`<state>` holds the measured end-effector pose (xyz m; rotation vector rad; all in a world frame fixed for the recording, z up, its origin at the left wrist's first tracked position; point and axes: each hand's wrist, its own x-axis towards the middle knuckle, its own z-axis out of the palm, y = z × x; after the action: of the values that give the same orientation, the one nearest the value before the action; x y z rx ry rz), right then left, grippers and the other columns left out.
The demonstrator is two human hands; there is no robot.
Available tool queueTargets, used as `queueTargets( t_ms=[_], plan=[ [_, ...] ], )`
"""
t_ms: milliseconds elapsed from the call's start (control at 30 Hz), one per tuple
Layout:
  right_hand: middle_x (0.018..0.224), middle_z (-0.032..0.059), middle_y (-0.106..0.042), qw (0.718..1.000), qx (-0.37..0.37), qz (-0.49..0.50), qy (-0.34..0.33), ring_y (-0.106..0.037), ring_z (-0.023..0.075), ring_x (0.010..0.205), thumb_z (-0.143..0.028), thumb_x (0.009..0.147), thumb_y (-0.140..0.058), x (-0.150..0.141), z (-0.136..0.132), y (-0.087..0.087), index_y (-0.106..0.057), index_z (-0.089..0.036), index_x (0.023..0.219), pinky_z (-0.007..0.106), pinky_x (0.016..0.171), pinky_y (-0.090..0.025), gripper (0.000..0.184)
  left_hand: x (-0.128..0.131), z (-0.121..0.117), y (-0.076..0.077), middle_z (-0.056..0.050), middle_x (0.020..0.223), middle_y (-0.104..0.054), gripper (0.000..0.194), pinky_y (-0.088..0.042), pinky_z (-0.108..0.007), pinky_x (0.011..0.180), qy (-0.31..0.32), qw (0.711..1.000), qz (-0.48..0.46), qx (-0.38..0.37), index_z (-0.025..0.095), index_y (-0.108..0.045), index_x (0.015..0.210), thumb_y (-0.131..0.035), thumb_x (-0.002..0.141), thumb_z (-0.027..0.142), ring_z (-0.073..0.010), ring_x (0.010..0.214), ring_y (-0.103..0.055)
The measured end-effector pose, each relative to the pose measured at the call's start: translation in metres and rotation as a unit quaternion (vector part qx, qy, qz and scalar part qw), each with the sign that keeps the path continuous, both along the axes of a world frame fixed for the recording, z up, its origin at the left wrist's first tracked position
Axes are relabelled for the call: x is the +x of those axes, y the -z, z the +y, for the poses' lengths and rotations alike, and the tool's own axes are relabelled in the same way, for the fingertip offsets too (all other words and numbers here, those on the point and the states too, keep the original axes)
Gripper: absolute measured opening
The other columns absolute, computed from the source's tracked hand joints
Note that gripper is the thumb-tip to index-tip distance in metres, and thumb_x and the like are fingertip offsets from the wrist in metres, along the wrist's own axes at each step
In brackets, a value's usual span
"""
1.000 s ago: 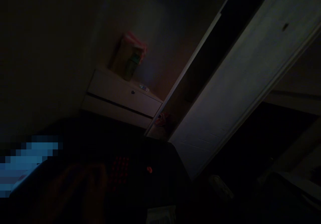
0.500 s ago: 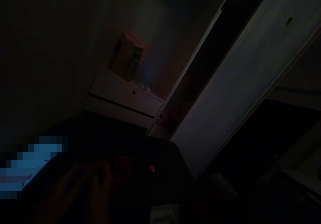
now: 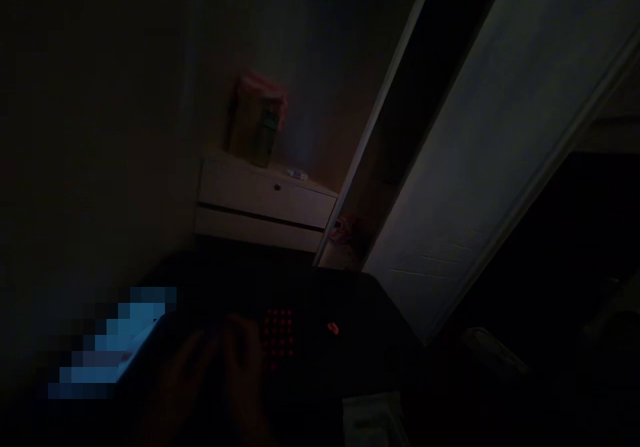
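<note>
The scene is very dark. My left hand point(image 3: 187, 367) and my right hand point(image 3: 245, 360) lie close together over a keyboard, whose lit red keys point(image 3: 279, 339) show just right of my right hand. Both hands look bent at the knuckles, fingers apart, with no object visible in them; the fingertips are lost in shadow. A computer mouse point(image 3: 333, 328) with a reddish glow rests farther right. To the left is a bright bluish screen point(image 3: 133, 337), blurred into blocks.
Behind the dark desk point(image 3: 370, 360) stands a pale drawer unit point(image 3: 265, 200) bearing a box-like pack point(image 3: 255, 117) with a red top. A large pale panel point(image 3: 475, 167) slants along the right. A light packet point(image 3: 373, 420) lies at the near edge.
The view has turned, so hands, keyboard, mouse and screen appear farther right, and the pale panel stands steeper. My hands stay over the keyboard.
</note>
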<state>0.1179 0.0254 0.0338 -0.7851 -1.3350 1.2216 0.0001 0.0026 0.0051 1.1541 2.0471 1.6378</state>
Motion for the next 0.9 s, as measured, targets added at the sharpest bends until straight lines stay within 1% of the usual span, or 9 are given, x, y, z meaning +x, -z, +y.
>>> queueTargets(
  t_ms=[67,100,200,333,467,600,700,800,900],
  plan=[
    [0.117,0.0065,-0.076,1.0,-0.003,-0.002,-0.013,-0.07,0.0245,0.113,-0.034,0.096,-0.061,0.002,-0.001,0.0,-0.073,-0.024,0.114,0.038,0.104,-0.052,0.023,0.002,-0.002,-0.004,-0.023,0.125,-0.075,0.079,-0.049,-0.053,0.111,0.025,0.998,-0.051,-0.037,0.014,-0.068,0.115,-0.048,0.069,0.075,-0.0395,0.118,-0.07],
    [0.114,0.0062,-0.076,1.0,0.0,-0.001,-0.022,-0.07,0.0244,0.112,-0.036,0.096,-0.061,0.002,-0.001,0.001,-0.073,-0.024,0.11,0.038,0.103,-0.052,0.022,0.003,-0.003,-0.005,-0.022,0.129,-0.073,0.078,-0.045,-0.052,0.115,0.05,0.996,-0.056,-0.04,0.014,-0.066,0.119,-0.047,0.073,0.075,-0.038,0.122,-0.068],
    [0.111,0.0043,-0.075,0.998,-0.015,0.015,-0.052,-0.07,0.0232,0.107,-0.039,0.097,-0.06,0.003,-0.001,0.002,-0.071,-0.025,0.11,0.036,0.1,-0.052,0.022,0.007,-0.005,-0.006,-0.026,0.139,-0.066,0.087,-0.039,-0.052,0.12,0.01,0.996,-0.082,-0.043,0.01,-0.063,0.123,-0.047,0.071,0.077,-0.0395,0.132,-0.061],
    [0.106,0.0045,-0.075,0.999,-0.007,0.011,-0.053,-0.069,0.0241,0.105,-0.039,0.096,-0.06,0.002,-0.001,0.0,-0.071,-0.024,0.104,0.037,0.099,-0.052,0.02,0.007,-0.007,-0.004,-0.021,0.135,-0.07,0.076,-0.046,-0.05,0.115,0.009,0.997,-0.077,-0.029,0.016,-0.067,0.115,-0.049,0.073,0.077,-0.0366,0.128,-0.065],
    [0.126,0.007,-0.071,0.999,0.005,0.012,-0.045,-0.064,0.0264,0.122,-0.039,0.095,-0.06,0.001,-0.002,-0.003,-0.071,-0.027,0.12,0.042,0.11,-0.046,0.03,0.006,-0.008,-0.008,-0.019,0.123,-0.075,0.073,-0.051,-0.052,0.108,0.02,0.997,-0.078,0.006,0.018,-0.069,0.108,-0.055,0.071,0.08,-0.0369,0.117,-0.069],
    [0.113,0.0076,-0.074,0.999,0.005,0.021,-0.033,-0.068,0.0271,0.11,-0.042,0.096,-0.058,0.0,-0.001,0.0,-0.073,-0.025,0.107,0.042,0.102,-0.051,0.025,0.009,-0.009,-0.017,-0.017,0.108,-0.078,0.073,-0.056,-0.052,0.098,0.015,0.998,-0.061,0.015,0.018,-0.068,0.1,-0.059,0.067,0.083,-0.0368,0.105,-0.072],
    [0.112,0.0067,-0.074,0.998,-0.026,0.062,-0.02,-0.069,0.0265,0.109,-0.049,0.095,-0.06,-0.003,0.002,0.006,-0.071,-0.026,0.107,0.04,0.1,-0.052,0.028,0.011,-0.01,-0.022,-0.015,0.11,-0.077,0.069,-0.055,-0.049,0.1,0.028,0.997,-0.058,0.032,0.019,-0.068,0.105,-0.058,0.073,0.08,-0.0332,0.105,-0.072],
    [0.112,0.0064,-0.075,0.993,-0.059,0.099,-0.024,-0.07,0.0263,0.107,-0.053,0.091,-0.066,-0.006,0.004,0.01,-0.068,-0.026,0.111,0.039,0.098,-0.054,0.034,0.01,-0.011,-0.022,-0.016,0.113,-0.077,0.07,-0.054,-0.05,0.101,0.028,0.998,-0.049,0.025,0.019,-0.068,0.109,-0.064,0.071,0.078,-0.0341,0.108,-0.072],
    [0.105,0.0053,-0.075,0.993,-0.06,0.095,-0.035,-0.071,0.0255,0.101,-0.051,0.091,-0.066,-0.008,0.004,0.011,-0.067,-0.025,0.106,0.038,0.094,-0.055,0.03,0.01,-0.011,-0.02,-0.019,0.119,-0.075,0.073,-0.052,-0.05,0.104,0.029,0.998,-0.047,0.019,0.017,-0.068,0.113,-0.061,0.073,0.078,-0.0354,0.113,-0.07]
  ],
)
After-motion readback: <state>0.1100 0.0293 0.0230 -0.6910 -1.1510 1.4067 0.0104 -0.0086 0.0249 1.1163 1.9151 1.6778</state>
